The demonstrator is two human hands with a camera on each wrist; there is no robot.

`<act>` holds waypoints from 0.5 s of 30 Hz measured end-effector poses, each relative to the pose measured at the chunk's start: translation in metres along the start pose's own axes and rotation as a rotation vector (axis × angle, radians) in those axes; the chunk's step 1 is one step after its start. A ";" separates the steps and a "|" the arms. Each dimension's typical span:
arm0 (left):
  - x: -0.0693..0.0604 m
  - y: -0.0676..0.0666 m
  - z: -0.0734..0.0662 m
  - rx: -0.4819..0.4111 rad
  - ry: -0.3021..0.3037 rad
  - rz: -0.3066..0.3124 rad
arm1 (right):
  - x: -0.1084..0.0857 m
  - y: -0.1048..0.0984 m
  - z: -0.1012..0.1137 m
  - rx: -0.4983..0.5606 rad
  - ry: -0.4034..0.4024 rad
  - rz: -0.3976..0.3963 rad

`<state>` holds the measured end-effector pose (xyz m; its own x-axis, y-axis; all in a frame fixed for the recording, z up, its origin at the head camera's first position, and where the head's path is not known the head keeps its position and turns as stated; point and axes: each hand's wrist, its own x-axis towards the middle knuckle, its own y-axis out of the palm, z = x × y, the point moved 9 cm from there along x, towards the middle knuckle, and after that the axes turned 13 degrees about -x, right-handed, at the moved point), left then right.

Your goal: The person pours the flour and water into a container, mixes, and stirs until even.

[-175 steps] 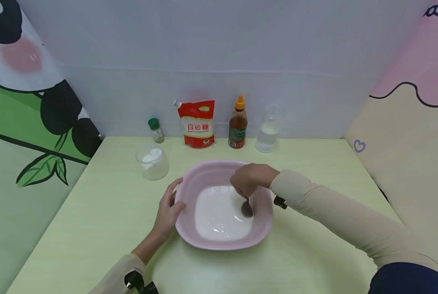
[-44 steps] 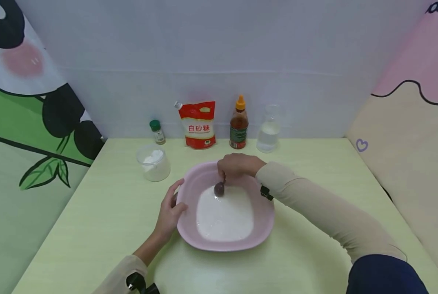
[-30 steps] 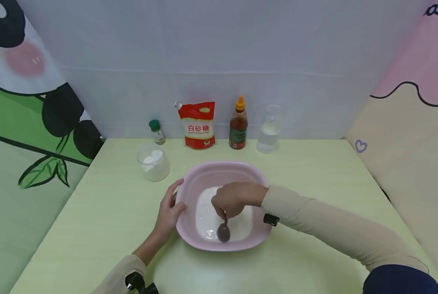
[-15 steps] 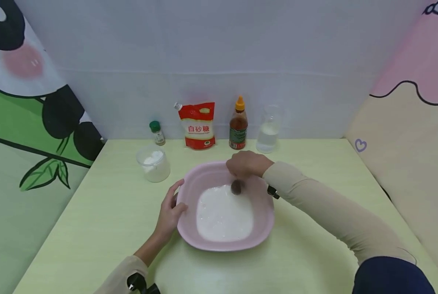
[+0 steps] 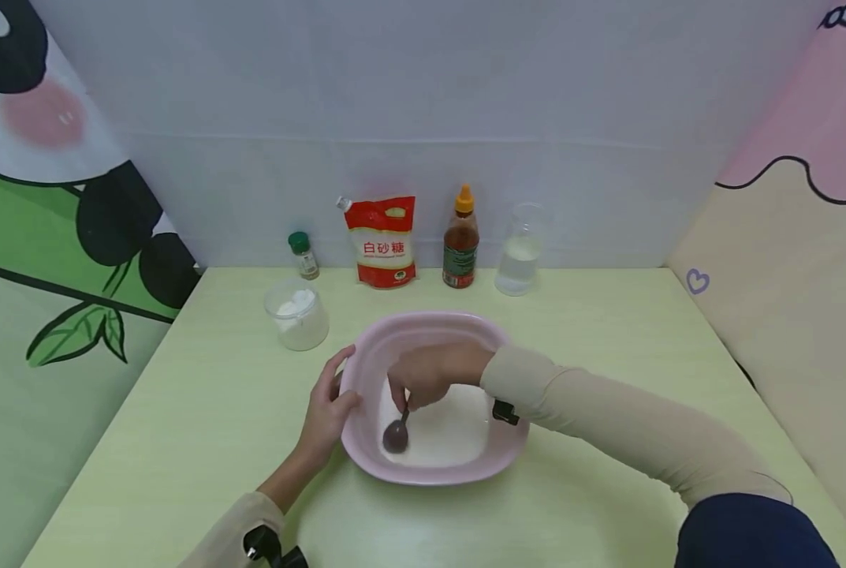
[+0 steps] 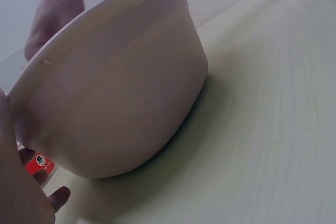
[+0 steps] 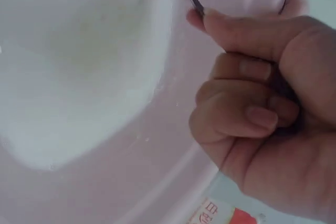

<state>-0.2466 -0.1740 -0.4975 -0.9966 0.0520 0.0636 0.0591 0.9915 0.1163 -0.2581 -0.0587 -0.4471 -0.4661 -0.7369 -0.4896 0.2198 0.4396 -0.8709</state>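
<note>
A pink plastic basin (image 5: 437, 475) stands on the table with a white, milky liquid (image 5: 451, 442) in it. My left hand (image 5: 325, 410) holds the basin's left rim, thumb over the edge and the other fingers along the outer wall. In the left wrist view those fingers show below the rim, beside the basin's side (image 6: 121, 77). My right hand (image 5: 433, 375) reaches over the basin and pinches a metal spoon (image 5: 396, 436) by its handle, bowl down at the liquid's left part. The right wrist view shows thumb and forefinger on the spoon handle (image 7: 194, 1), other fingers curled into the palm.
Behind the basin stand a clear jar of white powder (image 5: 298, 315), a small green-capped bottle (image 5: 303, 254), a red and white sugar pouch (image 5: 382, 243), a yellow-capped sauce bottle (image 5: 460, 241) and a glass of clear liquid (image 5: 519, 252). A pale wall (image 5: 423, 95) closes off the table's back.
The right hand has carried the spoon round inside the basin, most lately from the far right side to the near left. The left hand and basin have hardly moved.
</note>
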 end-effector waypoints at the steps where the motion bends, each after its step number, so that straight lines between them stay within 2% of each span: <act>1: 0.000 0.000 -0.001 0.002 0.001 0.001 | -0.003 0.004 0.004 0.001 -0.009 0.028; 4: 0.000 0.000 -0.001 -0.004 -0.009 0.001 | -0.016 0.015 0.006 -0.062 0.009 0.125; 9: -0.001 -0.002 0.000 -0.008 -0.040 -0.012 | -0.032 0.030 -0.009 -0.172 0.050 0.261; 12: -0.002 -0.001 -0.001 -0.010 -0.042 -0.009 | -0.034 0.031 -0.014 -0.132 0.041 0.276; 15: -0.001 0.000 -0.001 -0.010 -0.039 -0.003 | -0.029 0.028 -0.011 -0.063 0.002 0.245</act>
<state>-0.2452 -0.1738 -0.4967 -0.9983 0.0534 0.0244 0.0561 0.9904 0.1262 -0.2479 -0.0191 -0.4564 -0.4074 -0.6029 -0.6859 0.2732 0.6362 -0.7215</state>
